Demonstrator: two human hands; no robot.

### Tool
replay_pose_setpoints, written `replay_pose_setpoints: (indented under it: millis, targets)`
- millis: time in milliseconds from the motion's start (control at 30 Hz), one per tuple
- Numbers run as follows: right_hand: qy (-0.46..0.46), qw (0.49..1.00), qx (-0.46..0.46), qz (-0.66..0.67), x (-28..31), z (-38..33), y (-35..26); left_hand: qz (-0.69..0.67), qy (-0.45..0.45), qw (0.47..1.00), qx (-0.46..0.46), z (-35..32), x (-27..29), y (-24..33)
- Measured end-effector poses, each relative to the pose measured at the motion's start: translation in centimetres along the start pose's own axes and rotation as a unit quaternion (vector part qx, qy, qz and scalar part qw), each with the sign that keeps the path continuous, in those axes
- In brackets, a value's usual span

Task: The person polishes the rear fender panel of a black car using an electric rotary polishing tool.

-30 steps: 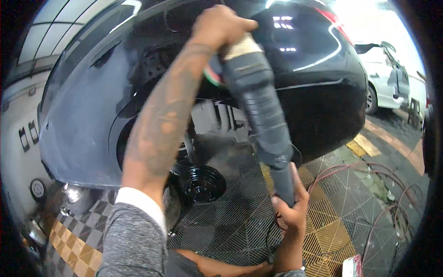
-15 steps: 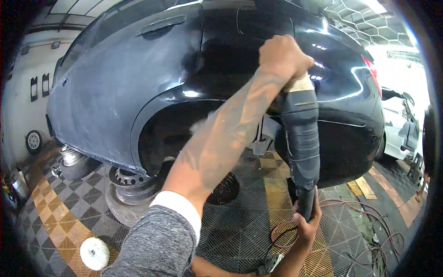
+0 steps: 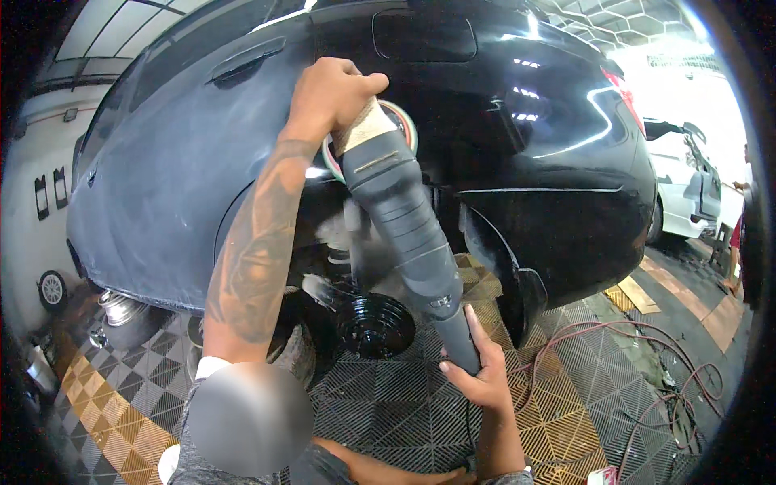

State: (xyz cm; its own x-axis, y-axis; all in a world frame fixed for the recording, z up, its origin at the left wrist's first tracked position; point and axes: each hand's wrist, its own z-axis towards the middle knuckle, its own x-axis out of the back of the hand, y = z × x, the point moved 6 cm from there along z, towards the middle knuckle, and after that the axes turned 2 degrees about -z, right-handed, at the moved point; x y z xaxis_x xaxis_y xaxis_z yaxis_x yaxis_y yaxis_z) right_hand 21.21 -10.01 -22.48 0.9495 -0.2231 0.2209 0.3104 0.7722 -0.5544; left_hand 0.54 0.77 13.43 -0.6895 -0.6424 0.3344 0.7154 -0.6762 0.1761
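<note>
A long dark polisher (image 3: 408, 230) slants across the middle, its head up and to the left. My left hand (image 3: 327, 93) is closed over the tape-wrapped head, thumb stuck out to the right. Lower down, my right hand (image 3: 485, 368) grips the rear handle from the right side, with its thumb along the near face. Behind the head, the rim of a round pad (image 3: 411, 133) shows, held up to the glossy black rear panel (image 3: 485, 105) above the wheel arch. Most of the pad is hidden by the tool and hand. A dull, hazy grey door (image 3: 162, 170) adjoins on the left.
In the open wheel arch sits a black ribbed round part (image 3: 376, 325). A wheel (image 3: 121, 309) lies beneath the door. Reddish hose (image 3: 703, 372) coils over the tiled floor at right. A white disc (image 3: 168, 462) is partly hidden by my sleeve. A white car (image 3: 687, 182) stands behind.
The polisher and both hands have moved left in view, its head now near the door edge above the arch. It has gone from nearly upright to slanting, and the pad rim has come into sight.
</note>
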Motion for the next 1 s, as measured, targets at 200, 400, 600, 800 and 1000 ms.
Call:
replay_pose_setpoints:
  millis: [200, 400, 600, 800, 1000]
  targets:
    - [0.024, 0.999, 0.014, -0.016, 1.6, -0.9, 0.3, 0.007, -0.004, 1.000, -0.011, 0.3, -2.0, 2.8]
    - [0.098, 0.992, -0.031, 0.077, 5.2, -2.6, 2.1, 0.004, -0.022, 0.999, -0.041, 1.2, -6.0, 8.6]
    - [0.158, 0.974, -0.049, 0.152, 7.6, -3.7, 2.3, 0.010, -0.023, 0.996, -0.085, 2.1, -9.8, 14.1]
    - [0.192, 0.965, -0.082, 0.159, 8.3, -4.2, 2.2, 0.003, -0.022, 0.996, -0.090, 2.0, -10.6, 15.0]
    - [0.147, 0.975, -0.052, 0.157, 5.2, -3.1, 2.1, 0.016, -0.013, 0.997, -0.081, 1.9, -7.2, 10.8]
